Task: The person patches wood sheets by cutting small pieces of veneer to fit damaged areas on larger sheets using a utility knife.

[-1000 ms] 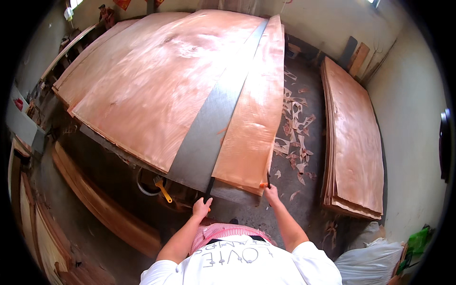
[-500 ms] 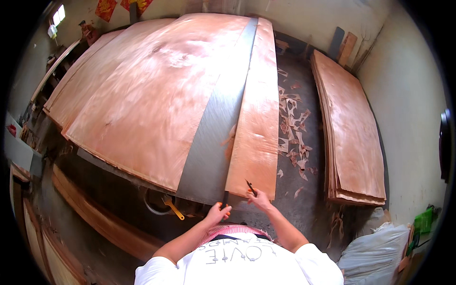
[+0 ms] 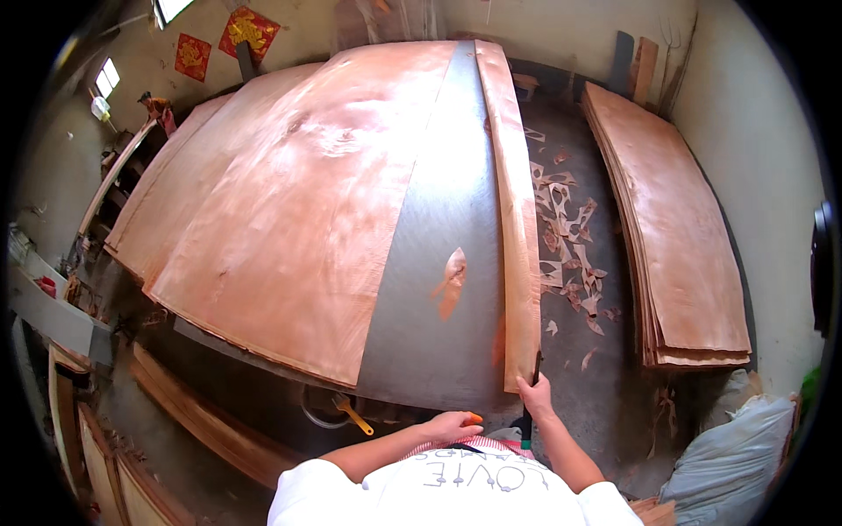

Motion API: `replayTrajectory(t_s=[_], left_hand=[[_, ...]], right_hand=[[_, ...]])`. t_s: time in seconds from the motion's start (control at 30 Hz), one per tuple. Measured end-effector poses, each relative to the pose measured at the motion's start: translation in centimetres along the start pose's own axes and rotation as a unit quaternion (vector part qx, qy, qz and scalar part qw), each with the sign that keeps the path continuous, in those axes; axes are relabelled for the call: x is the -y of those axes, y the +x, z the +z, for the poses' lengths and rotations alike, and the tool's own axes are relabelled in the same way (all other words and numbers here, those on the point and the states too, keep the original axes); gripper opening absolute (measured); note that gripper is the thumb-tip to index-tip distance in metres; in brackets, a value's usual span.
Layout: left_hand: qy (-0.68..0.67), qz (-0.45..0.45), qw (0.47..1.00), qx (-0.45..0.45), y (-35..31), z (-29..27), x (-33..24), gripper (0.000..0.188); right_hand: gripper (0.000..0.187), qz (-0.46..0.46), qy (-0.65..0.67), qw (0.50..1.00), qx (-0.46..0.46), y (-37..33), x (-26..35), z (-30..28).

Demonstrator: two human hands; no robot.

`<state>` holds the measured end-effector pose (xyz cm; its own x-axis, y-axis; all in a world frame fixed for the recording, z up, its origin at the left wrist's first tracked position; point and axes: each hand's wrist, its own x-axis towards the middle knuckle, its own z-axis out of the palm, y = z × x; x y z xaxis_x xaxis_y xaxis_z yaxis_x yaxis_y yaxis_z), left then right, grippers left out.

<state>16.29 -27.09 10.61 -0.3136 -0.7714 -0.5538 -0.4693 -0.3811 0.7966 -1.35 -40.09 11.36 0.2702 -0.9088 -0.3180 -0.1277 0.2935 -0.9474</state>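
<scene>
Right hand (image 3: 537,397) at near end of veneer strip (image 3: 517,237); grip narrow, fingers pinching the strip's near corner, dark slim tool (image 3: 538,359) sticking up by the fingers. Strip runs from the grip to the far end along the surface's right side, long, narrow, reddish-tan, thin-edged. Left hand (image 3: 454,427) near waist, left of and apart from the strip; grip curled, small orange piece (image 3: 474,419) at fingertips, cannot tell if held. Surface (image 3: 421,263) grey, smooth, lightly streaked, bare between strip and large veneer sheet (image 3: 289,219), which is broad, wavy, glossy in patches. Torn, leaf-shaped veneer scrap (image 3: 453,282) lies on the bare part. Floor at right: ragged, holed offcuts (image 3: 566,237), then veneer stack (image 3: 680,237), layered, uneven edges.
</scene>
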Motion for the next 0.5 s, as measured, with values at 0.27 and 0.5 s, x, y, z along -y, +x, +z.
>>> replayTrajectory(t_s=[0.27, 0.5], left_hand=[[0.048, -0.013, 0.996, -0.069, 8.6, 1.6, -4.4, 0.045], [-0.017, -0.049, 0.997, -0.063, 20.3, 8.3, -15.4, 0.041]], right_hand=[[0.015, -0.002, 0.166, 0.983, 0.077, 1.3, 2.5, -20.5], [0.019, -0.011, 0.619, 0.754, 0.221, 0.7, 6.4, -39.9]])
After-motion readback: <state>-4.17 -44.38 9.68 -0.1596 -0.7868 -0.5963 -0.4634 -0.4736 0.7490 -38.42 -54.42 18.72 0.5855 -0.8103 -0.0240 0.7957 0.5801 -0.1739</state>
